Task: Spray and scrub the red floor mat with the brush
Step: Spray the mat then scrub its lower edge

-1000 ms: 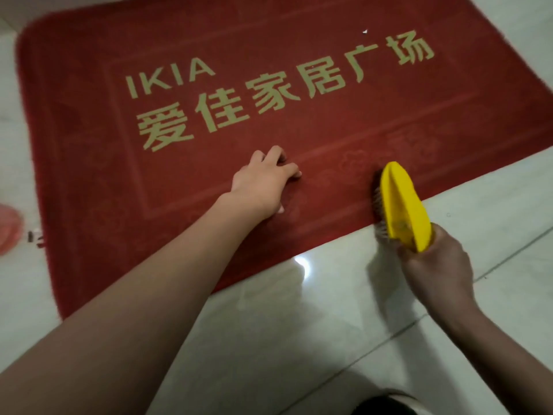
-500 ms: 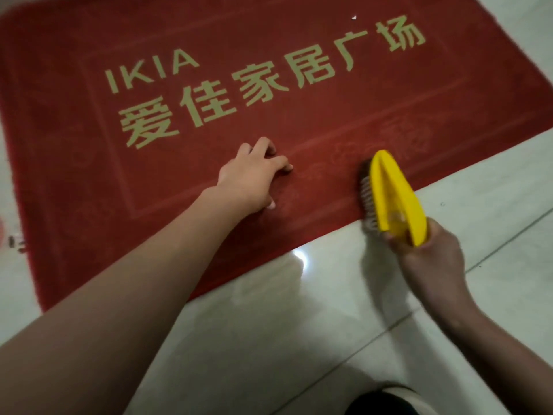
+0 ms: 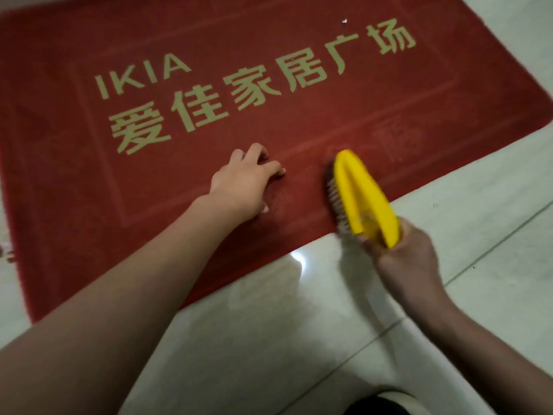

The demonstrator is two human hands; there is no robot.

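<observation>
The red floor mat with beige lettering lies on pale floor tiles and fills the upper part of the head view. My left hand presses on the mat near its front edge, fingers bent with the tips on the pile. My right hand grips the back end of a yellow scrub brush. The brush is tilted on its side, its bristles touching the mat near the front edge, a little right of my left hand. No spray bottle is in view.
Glossy pale floor tiles with grout lines spread in front of and to the right of the mat. A small white speck lies on the mat at the back. A dark rounded thing shows at the bottom edge.
The brush has slid leftward along the mat's front edge, closer to my left hand. My left hand stays pressed on the same spot. The camera view has shifted slightly.
</observation>
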